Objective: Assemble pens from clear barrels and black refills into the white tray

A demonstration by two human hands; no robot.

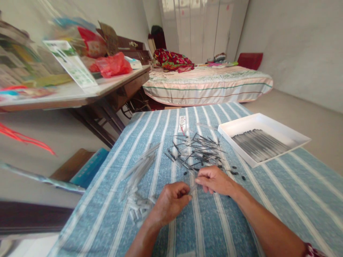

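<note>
Both hands are closed near each other above the striped cloth. My left hand [173, 201] pinches one end of a short translucent pen tube [193, 188]. At its other end, the fingers of my right hand [213, 179] are pinched together; the tip is partly hidden. Just beyond my right hand lies a loose pile of thin dark pen refills [199, 148]. Several small black caps [234, 173] are scattered beside it. Left of my left hand are long clear pen tubes [140, 167] and a heap of short pale grey translucent pieces [139, 206].
A white shallow box [288, 132] at the right holds a row of dark-filled pens [259, 144]. The blue striped cloth [112, 200] covers the table. At the left stands a side table [118, 80] with bags and a red plastic bag [115, 65]. A bed [209, 84] lies beyond.
</note>
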